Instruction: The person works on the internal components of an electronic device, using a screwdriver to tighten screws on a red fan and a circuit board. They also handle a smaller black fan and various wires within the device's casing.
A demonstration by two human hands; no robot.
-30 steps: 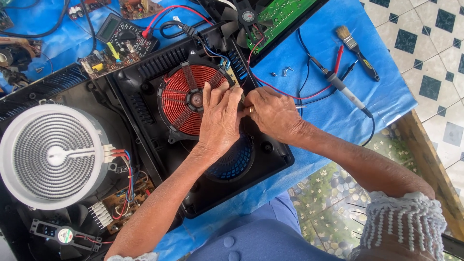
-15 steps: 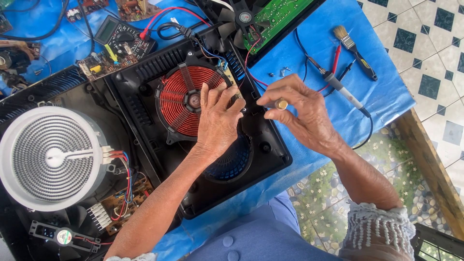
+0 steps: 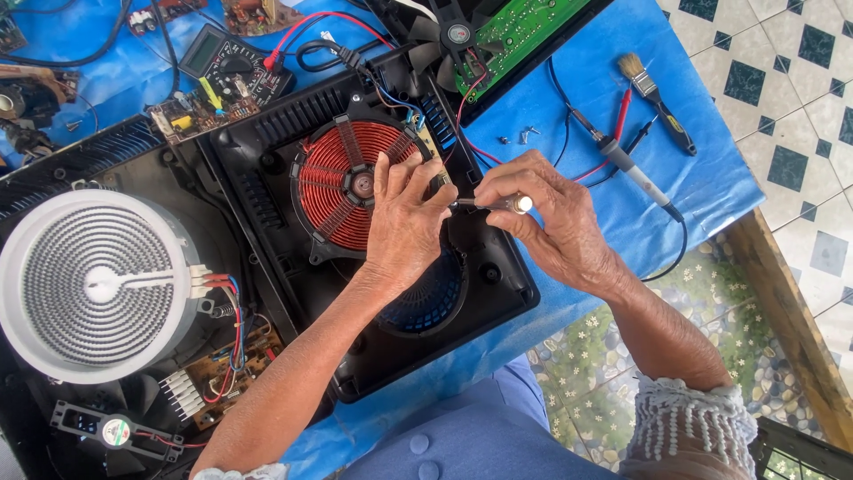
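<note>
Screwdriver [image 3: 493,204] is in my right hand [image 3: 555,227], fingers clamped on the shaft, metal-capped butt end pointing toward the right edge of the tabletop, tip aimed at the small terminal strip just beside the red copper coil [image 3: 346,182]. A second ago both hands were pressed together over that spot; half a second ago the right hand had pulled off toward the right edge with the tool raised. Now it's back in, tip low at the strip. I read that as a re-grip and re-seat on the same fastener, not a new location. Left hand [image 3: 404,222] hasn't shifted: palm flat on the coil's right side, fingers spread apart, gripping nothing, just bracing the coil inside the black cooker housing [image 3: 498,293]. Can't see whether the tip is actually in a screw head; my fingers cover it. Loose screws [image 3: 520,135] lie on the blue cloth [image 3: 702,187] toward the far edge, near the soldering iron [image 3: 626,164] and paintbrush [image 3: 657,102]. Green circuit board [image 3: 511,36] at the far edge, multimeter [image 3: 222,67] far-left, white radiant heater disc [image 3: 93,284] at the left edge.
</note>
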